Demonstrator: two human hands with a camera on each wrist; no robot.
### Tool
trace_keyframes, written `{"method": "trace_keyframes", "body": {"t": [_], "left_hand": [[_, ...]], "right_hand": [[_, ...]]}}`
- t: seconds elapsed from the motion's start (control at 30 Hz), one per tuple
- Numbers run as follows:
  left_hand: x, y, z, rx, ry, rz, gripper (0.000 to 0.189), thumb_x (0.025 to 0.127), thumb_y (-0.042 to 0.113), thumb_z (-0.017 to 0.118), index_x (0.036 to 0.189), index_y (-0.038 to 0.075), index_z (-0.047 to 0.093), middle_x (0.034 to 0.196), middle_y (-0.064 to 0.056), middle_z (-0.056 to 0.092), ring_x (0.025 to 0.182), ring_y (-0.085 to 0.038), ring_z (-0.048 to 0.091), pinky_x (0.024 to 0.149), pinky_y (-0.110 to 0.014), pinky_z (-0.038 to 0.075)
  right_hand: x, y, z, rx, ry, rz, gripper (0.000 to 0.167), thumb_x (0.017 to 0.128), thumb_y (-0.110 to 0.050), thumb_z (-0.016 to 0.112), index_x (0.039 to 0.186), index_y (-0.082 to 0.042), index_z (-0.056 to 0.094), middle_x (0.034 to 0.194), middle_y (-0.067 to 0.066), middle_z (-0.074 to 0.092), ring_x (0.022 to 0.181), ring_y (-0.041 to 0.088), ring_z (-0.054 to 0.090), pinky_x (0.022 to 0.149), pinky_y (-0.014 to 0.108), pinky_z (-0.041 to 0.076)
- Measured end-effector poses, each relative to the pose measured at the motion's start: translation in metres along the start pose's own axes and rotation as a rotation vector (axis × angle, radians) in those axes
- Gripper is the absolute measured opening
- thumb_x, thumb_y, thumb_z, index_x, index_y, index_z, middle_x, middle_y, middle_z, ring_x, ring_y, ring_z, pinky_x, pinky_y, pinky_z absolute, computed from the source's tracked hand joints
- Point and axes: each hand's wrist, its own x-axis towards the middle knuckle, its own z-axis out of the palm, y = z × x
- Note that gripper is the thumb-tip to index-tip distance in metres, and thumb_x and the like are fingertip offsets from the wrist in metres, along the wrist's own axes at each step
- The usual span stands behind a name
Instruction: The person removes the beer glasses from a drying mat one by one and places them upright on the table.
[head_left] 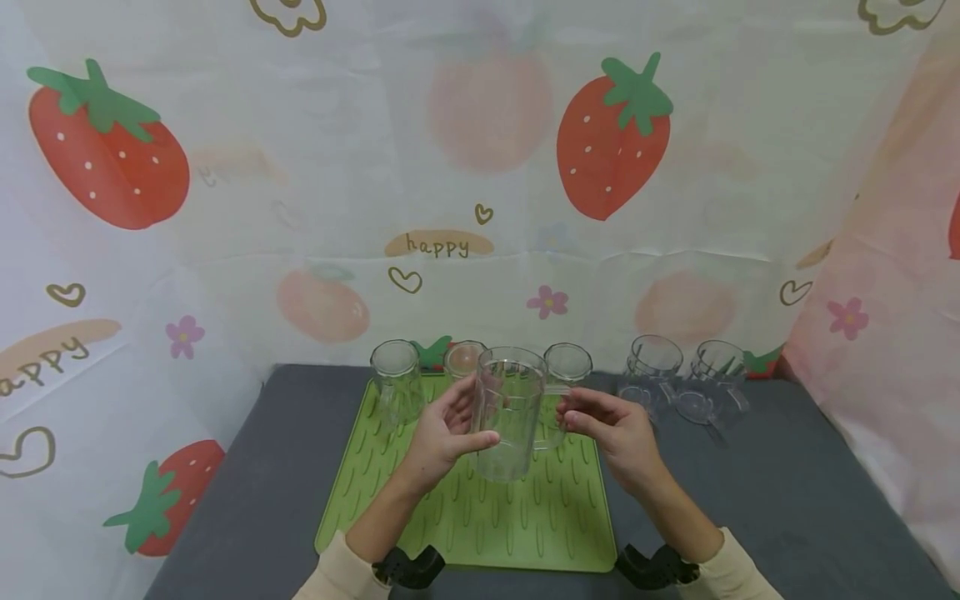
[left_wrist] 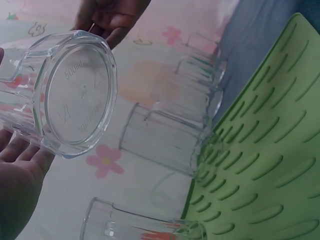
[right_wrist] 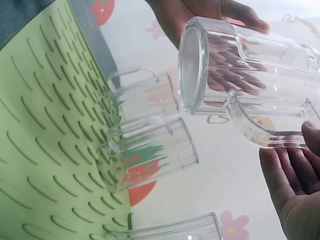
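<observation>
A clear glass mug (head_left: 510, 421) is held upright above the green mat (head_left: 480, 525). My left hand (head_left: 444, 433) grips its body from the left, thumb across the front and fingers behind. On the other side, the right hand (head_left: 621, 435) pinches the handle between thumb and fingers. The mug's ribbed base (left_wrist: 80, 95), marked 500ml, faces the left wrist camera. In the right wrist view, the handle (right_wrist: 260, 130) lies between the right thumb and fingers (right_wrist: 282, 172), and the left hand (right_wrist: 200, 12) shows across the glass.
Along the mat's back edge stand three more glass mugs, on the left (head_left: 396, 379), in the middle (head_left: 461, 358) and at the right (head_left: 567, 367). Two others (head_left: 655, 362) (head_left: 716, 379) stand on the dark table (head_left: 757, 492) at the back right. A strawberry-print cloth (head_left: 337, 167) hangs behind.
</observation>
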Motion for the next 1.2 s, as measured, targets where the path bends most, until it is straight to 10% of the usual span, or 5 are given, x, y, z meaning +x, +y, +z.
{"method": "trace_keyframes", "body": {"t": [0.53,1.03,1.2], "left_hand": [[-0.001,0.005,-0.002,0.042,-0.067,0.011,0.095,0.082,0.023,0.080,0.154,0.002,0.022,0.158,-0.022,0.029,0.147,-0.036,0.027,0.110,-0.017,0.037],[0.001,0.003,-0.005,0.117,-0.114,0.084,0.077,0.088,0.016,0.074,0.150,0.002,0.031,0.153,-0.021,0.037,0.139,-0.034,0.040,0.109,-0.046,0.043],[-0.002,0.004,-0.013,0.127,-0.113,0.125,0.071,0.090,0.012,0.070,0.149,0.000,0.034,0.150,-0.020,0.041,0.137,-0.033,0.043,0.107,-0.033,0.046]], "right_hand": [[-0.003,-0.007,0.004,-0.130,0.039,-0.116,0.032,0.090,0.003,0.063,0.114,0.024,0.056,0.095,-0.013,0.073,0.087,0.004,0.071,0.073,0.023,0.059],[-0.005,-0.020,-0.010,-0.225,0.143,-0.214,0.026,0.085,0.013,0.064,0.110,0.021,0.061,0.096,-0.014,0.071,0.089,0.000,0.069,0.074,0.018,0.058],[-0.004,-0.025,-0.020,-0.264,0.197,-0.245,0.026,0.083,0.016,0.063,0.109,0.020,0.062,0.095,-0.014,0.071,0.088,-0.001,0.069,0.074,0.017,0.057]]}}
